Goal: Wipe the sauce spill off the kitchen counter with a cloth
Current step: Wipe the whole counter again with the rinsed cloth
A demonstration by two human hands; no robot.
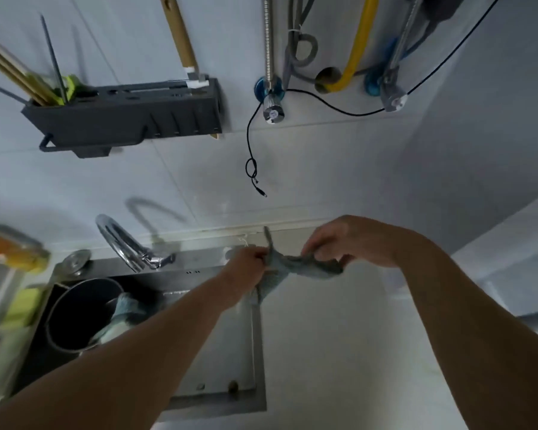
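- Grey-blue cloth [288, 264] stretched between 2 hands, off the worktop [339, 352], above the sink's [258, 336] right edge near the back wall.
- Left hand [246, 265] bunched on 1 end, fingers pinching the fabric; loose tail hanging down below the wrist.
- Right hand [351, 243] arched over the other end, fingers [312, 247] curled and pinching it too.
- Held taut like this most likely to wring or unfold before wiping; over the sink rim so drips fall in, by my reading.
- Pale worktop right of the sink, below the right forearm; no sauce spill made out on it, blur and dim light may hide it.
- Dark pot [81, 315] in the sink with a second rag [125, 308] draped in it, well apart from the hands.
- Tap [121, 243] at the back left, swung away from the cloth.
- Wiping judged not yet begun: cloth not touching the worktop.
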